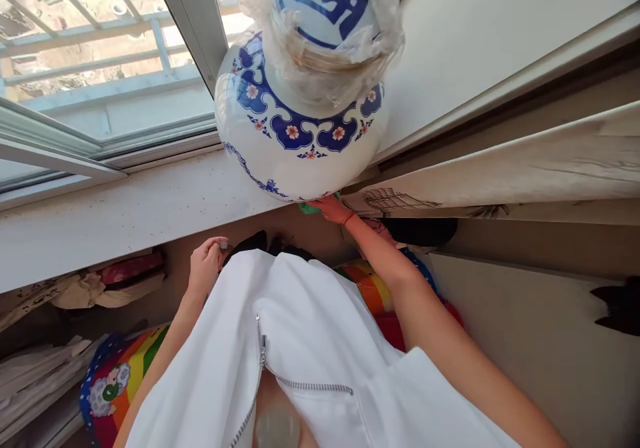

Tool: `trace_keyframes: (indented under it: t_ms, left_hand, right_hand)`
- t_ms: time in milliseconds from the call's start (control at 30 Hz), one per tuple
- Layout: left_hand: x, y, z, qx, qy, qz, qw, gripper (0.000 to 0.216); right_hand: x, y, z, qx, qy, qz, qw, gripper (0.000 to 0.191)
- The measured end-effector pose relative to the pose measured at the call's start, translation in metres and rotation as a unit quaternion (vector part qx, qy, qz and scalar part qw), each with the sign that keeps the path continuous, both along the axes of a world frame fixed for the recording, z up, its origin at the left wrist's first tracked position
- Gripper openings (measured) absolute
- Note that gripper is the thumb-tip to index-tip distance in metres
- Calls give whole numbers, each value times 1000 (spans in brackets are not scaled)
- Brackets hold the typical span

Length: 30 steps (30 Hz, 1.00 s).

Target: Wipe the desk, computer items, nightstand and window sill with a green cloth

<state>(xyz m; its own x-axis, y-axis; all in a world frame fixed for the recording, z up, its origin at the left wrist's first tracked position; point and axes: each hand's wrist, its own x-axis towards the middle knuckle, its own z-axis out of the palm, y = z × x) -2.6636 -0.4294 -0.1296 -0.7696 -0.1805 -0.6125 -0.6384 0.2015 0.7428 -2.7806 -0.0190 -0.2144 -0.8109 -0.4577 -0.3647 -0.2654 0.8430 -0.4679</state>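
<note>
A large white porcelain jar [300, 121] with blue patterns and small red flowers stands on the white windowsill [125, 211]. Clear plastic wrap covers its lid and neck. My right hand [331, 208] reaches under the jar's lower side and presses a green cloth [309, 207] against it. Most of the cloth is hidden by the jar and my fingers. My left hand [205, 265] hangs below the sill's edge with fingers curled; whether it holds something small is unclear. My white zipped top fills the lower middle.
A window with a metal frame [190, 21] rises behind the jar. A printed curtain [500, 175] hangs to the right. Below the sill lie papers and cloths [85, 288] on the left, and a rainbow-coloured mat [125, 375] covers the floor.
</note>
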Motion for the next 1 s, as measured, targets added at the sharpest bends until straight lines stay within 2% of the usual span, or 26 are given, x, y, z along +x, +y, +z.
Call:
trace_keyframes:
  t_ms: [67,167,233,267,333,367,400,433,500,567,667,733,833,933,1000]
  left_hand:
    - [2,5,2,-3,-6,15,1000,32]
    - [-2,16,4,1,-14,25,1000,32]
    - [-6,25,7,4,-16,26,1000,31]
    - [-8,30,10,5,-16,27,999,31]
    - [-10,36,15,5,-20,30,999,31]
    - [-10,38,18,2,-22,31,999,31]
    - [-9,40,20,-3,-25,33,999,31]
    - [-8,40,22,-8,-28,33,999,32]
    - [-4,41,24,-23,-34,34,999,32]
    - [-1,42,25,-33,-38,32,998,32]
    - [-4,47,22,-33,-42,14,998,32]
    - [-9,52,20,-27,-39,-5,999,32]
    - [-19,60,17,-12,-20,-28,999,33]
    - [-24,62,18,6,-5,-34,999,33]
    - [-25,59,21,6,0,-23,1000,34]
  right_hand:
    - [2,36,12,-6,40,-87,995,63]
    - [4,82,34,-14,74,-169,983,60]
    - [0,103,47,-18,96,-252,963,57]
    - [-6,111,52,-13,119,-323,939,56]
    - [-26,122,56,9,176,-477,861,57]
    - [-37,124,55,23,197,-534,822,60]
    - [-48,125,51,38,208,-566,797,63]
    - [-57,125,46,49,205,-570,794,66]
    - [-67,120,32,55,181,-558,808,68]
    - [-63,112,20,62,153,-527,833,63]
    - [-42,100,13,125,130,-438,881,62]
    - [-29,94,16,159,121,-385,901,68]
    - [-15,91,28,146,108,-334,925,72]
    - [0,93,42,115,80,-300,944,59]
    - [15,85,50,92,74,-307,944,51]
